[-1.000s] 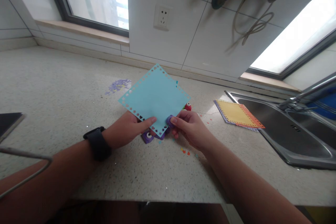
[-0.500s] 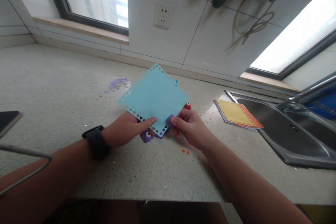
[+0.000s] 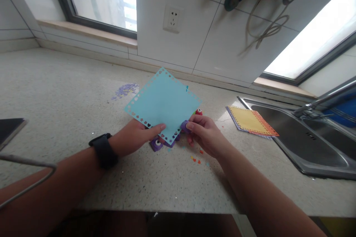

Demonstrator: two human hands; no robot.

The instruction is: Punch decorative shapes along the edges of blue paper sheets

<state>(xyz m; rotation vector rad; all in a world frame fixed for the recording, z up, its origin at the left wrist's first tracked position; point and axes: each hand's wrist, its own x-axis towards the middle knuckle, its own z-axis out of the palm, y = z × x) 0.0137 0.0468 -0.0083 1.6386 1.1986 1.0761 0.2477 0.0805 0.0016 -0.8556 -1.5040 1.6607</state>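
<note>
On my head view, the left hand [image 3: 140, 133] has its grip pinching the light-blue sheet [image 3: 164, 102], thumb on top, near its lower corner, above the worktop [image 3: 133, 189]. My right hand's [image 3: 207, 133] grip pinches a purple rounded piece [image 3: 184, 126] at the sheet's lower-right edge; I can't tell whether they touch. The sheet partly covers a purple block with an eye [image 3: 156, 145] and a red one [image 3: 198, 112]. Orange bits [image 3: 197, 161] lie nearer me, purple scraps [image 3: 126, 90] beyond, left. Yellow and orange sheets [image 3: 247, 118] overlap the sink's [image 3: 319, 152] rim. A grey rod [image 3: 27, 159] crosses before my left forearm.
</note>
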